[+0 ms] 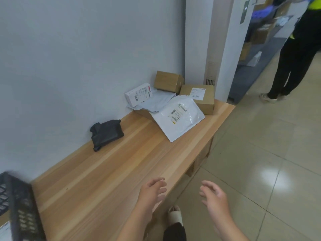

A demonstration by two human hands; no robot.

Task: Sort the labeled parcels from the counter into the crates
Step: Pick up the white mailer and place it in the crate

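Wood-grain counter [121, 162] runs from the lower left of the frame to centre right, set against a pale wall. We record tiled floor [260, 153] filling the right side. A bystander [293, 54] in dark trousers stands at upper right, beside shelving; what the shelves hold is blurred.

A black lattice crate [22, 211] sits at the lower left corner, cut off by the frame edge; we cannot tell what is in it.

The parcels are clustered at the far end of the counter, just above frame centre. A white poly mailer [180, 119] with printed labels lies flat, nearest the counter's front edge. Just behind it, touching, is a labelled brown box [206, 101]. A plain brown box [167, 81] stands in the corner against the wall. A grey mailer [156, 101] lies crumpled to the upper left of the white one, and a small white carton [139, 94] with barcodes rests tilted on it, by the wall. A black wrapped bundle [106, 133] lies apart, left of centre, close to the wall.

At bottom centre, the left hand [152, 192] hovers over the counter's near edge, fingers loosely curled and holding nothing. The right hand [213, 195] hangs over the floor, likewise relaxed and empty. Both are well apart from the parcels. A pale slipper [175, 214] shows between them.
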